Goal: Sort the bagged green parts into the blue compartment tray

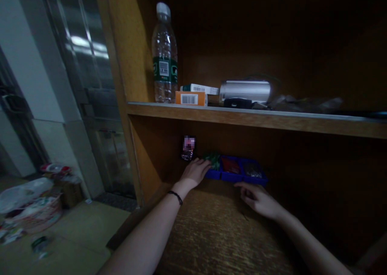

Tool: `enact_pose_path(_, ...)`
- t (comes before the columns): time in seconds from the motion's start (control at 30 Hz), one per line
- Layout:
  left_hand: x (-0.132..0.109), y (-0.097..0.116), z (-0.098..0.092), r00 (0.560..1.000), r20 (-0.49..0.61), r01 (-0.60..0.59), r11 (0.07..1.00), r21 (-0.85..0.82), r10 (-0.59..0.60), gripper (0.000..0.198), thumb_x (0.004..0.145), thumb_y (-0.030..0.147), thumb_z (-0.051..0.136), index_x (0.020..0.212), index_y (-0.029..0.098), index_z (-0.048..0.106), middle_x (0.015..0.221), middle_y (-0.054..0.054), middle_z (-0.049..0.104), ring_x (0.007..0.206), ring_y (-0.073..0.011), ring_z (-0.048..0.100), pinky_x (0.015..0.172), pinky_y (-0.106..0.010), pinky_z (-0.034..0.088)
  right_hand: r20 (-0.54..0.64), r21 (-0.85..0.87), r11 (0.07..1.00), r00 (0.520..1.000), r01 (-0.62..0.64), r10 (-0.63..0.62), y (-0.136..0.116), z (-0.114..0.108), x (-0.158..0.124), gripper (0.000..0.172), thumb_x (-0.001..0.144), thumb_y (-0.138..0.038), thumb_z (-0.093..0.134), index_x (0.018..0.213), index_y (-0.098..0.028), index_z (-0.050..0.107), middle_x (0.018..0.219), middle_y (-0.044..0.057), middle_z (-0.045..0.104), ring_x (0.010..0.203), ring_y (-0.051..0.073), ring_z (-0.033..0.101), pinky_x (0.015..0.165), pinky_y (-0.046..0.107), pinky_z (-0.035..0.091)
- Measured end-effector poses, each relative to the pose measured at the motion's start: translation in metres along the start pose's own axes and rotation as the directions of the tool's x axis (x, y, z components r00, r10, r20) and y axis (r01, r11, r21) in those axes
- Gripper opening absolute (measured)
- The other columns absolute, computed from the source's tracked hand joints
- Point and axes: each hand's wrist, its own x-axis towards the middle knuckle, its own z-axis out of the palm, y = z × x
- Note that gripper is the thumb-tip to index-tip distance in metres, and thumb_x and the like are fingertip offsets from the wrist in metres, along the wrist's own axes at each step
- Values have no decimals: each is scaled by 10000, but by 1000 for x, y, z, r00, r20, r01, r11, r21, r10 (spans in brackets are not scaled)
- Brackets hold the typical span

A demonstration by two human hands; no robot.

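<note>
Blue compartment tray, long axis laid crosswise, left to right, along lower wooden shelf. Left hand, fingers relaxed and half-open, placed at tray's left end beside green bundle, nothing visibly gripped. Right hand, loosely curled, empty, held just in front of tray's right half.

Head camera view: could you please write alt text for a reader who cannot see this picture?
Two bare hands reach into a dim wooden shelf unit: the left hand is at the end of a blue compartment tray, and the right hand is in front of it. A phone leans behind them, and a plastic water bottle stands on the shelf above.
</note>
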Motion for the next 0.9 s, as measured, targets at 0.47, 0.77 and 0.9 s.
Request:
enact_pose_path(0.47,1,-19,9,997,-65,37,999,28,-35,247,1005,188,390,1156,207,585,1026,-76,681,994,-230,550,884,-346,468,6,11,1000,1000,8,-8,5,0,0,453,822,-187,508,1265,-221,594,885,30,701,775,186,641,710,302,485)
enact_pose_path(0.77,1,-18,8,997,-73,38,999,-13,-39,259,1004,171,375,1165,214,573,1057,-59,680,1004,-225,550,898,-347,463,22,7,1000,1000,1,-1,5,1,1,481,800,-157,500,1267,-210,599,858,26,701,753,181,642,685,279,469)
enact_pose_path(0.9,1,-18,9,1000,-23,22,999,23,-22,273,997,164,381,1145,207,606,1055,-63,687,970,-226,547,892,-347,456,18,-12,1000,1000,0,0,6,0,0,482,808,-161,495,1276,-218,595,881,27,700,765,180,637,691,281,468)
